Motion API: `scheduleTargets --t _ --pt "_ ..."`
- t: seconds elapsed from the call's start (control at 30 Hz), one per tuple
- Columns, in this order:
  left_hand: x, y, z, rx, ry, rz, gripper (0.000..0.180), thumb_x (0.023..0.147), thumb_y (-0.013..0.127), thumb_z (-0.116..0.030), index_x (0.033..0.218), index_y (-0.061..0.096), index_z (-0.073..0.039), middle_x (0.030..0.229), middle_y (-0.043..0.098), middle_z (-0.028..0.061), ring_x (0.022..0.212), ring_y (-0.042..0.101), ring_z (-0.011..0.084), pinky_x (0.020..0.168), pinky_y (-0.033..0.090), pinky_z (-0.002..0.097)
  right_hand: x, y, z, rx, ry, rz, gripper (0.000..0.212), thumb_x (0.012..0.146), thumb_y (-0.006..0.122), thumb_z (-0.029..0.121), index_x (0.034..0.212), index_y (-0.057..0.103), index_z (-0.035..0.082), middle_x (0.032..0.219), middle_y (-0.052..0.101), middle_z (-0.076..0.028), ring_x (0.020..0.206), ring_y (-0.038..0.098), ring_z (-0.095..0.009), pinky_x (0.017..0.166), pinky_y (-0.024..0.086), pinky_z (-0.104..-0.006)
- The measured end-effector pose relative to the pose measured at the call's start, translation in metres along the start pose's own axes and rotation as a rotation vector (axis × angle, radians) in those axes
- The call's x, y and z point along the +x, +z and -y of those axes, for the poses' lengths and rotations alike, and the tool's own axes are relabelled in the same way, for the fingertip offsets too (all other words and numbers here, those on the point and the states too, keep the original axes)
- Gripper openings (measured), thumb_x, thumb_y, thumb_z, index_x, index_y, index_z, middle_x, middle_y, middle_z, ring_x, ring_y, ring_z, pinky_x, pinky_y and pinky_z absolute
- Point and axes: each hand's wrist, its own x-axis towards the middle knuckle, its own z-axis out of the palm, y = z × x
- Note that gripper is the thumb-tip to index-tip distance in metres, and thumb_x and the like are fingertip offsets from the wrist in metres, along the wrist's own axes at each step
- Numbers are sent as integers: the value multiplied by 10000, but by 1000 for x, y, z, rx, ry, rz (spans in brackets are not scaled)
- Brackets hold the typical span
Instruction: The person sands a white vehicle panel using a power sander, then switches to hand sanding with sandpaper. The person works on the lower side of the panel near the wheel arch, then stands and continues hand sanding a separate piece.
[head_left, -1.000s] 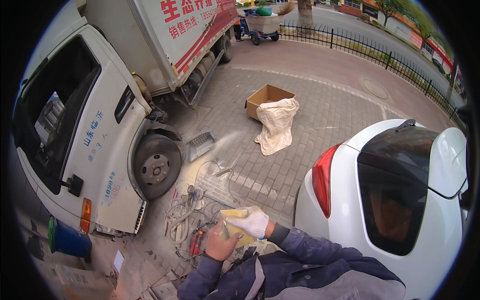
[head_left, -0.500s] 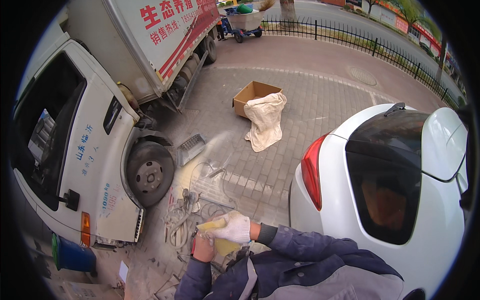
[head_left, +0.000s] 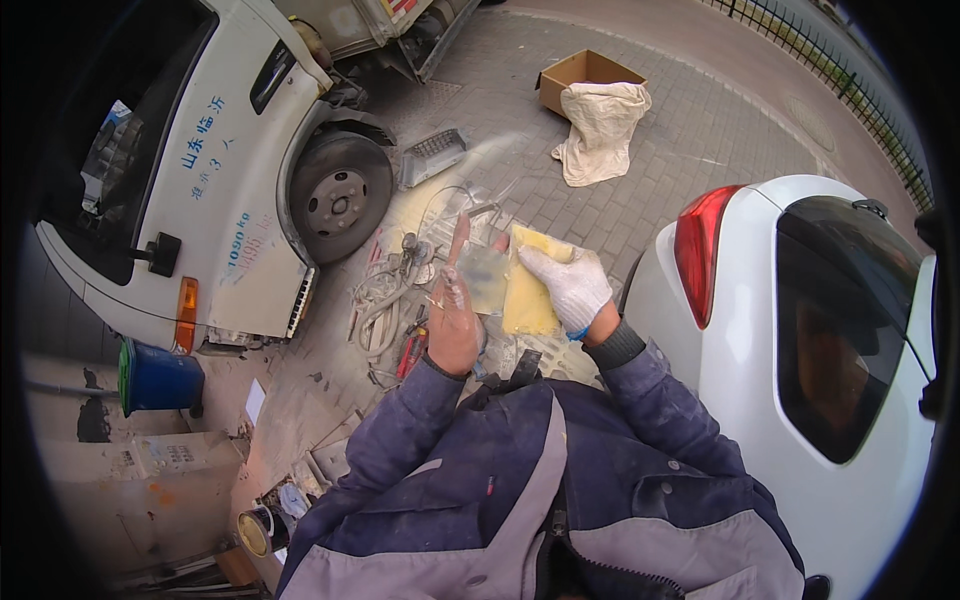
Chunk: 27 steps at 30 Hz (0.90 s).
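Observation:
My left hand (head_left: pixel 455 325) is bare and dusty, with a finger pointing up. Against its fingers lies a translucent, squarish plate (head_left: pixel 486 282), its far edge close to a flat yellow sheet (head_left: pixel 530 290). A white knitted glove covers my right hand (head_left: pixel 572 285), which grips that yellow sheet with the thumb on its face. The sheet stands roughly upright in front of my chest; blur hides whether it is paper or a pad. Below my hands, hoses (head_left: pixel 378 325) and a red-handled tool (head_left: pixel 411 345) lie on the dusty paving.
A white truck's front wheel (head_left: pixel 340 198) stands left, beside a grey crate (head_left: pixel 432 157). An open cardboard box (head_left: pixel 590 70) with a cream cloth (head_left: pixel 603 130) sits ahead. A white car (head_left: pixel 740 300) is close on my right. A blue bin (head_left: pixel 160 375) stands left.
My hands were close together around the yellow piece; now they are apart and raised, with the yellow sheet spread flat and the translucent plate showing. The view has tilted down.

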Motion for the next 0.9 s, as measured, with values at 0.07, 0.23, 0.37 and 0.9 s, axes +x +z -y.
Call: scheduleTargets --t 0.07,0.23,0.37,0.9 --pt "-2 3 4 -61 -25 45 811 1168 189 -601 1734 165 -21 1572 575 250 1431 589 332 1213 445 418 -8 7 -3 -68 -49 12 388 1029 768 287 1247 750 -33 1023 811 -105 839 795 -185 708 631 -323" --pt "-19 -3 12 -241 -166 139 862 1153 215 -645 1719 205 5 1576 570 248 1428 579 307 1223 426 422 -20 17 -8 -779 -426 290 325 1070 650 347 1338 750 192 1055 808 -67 915 781 -282 811 617 -421" --pt "-35 -17 20 -290 -205 264 780 1172 237 -571 1686 311 11 1541 607 217 1391 595 290 1201 438 400 -24 16 -8 -1156 -962 482 309 1080 636 326 1350 752 231 1068 804 -66 899 775 -256 808 613 -395" --pt "-69 1 26 -562 -345 -396 234 1074 667 -152 1183 727 46 1152 783 158 1002 763 211 920 609 371 -10 -39 -34 10 -227 -58 429 1140 586 316 1341 695 -48 1136 784 -126 982 761 -192 856 608 -342"
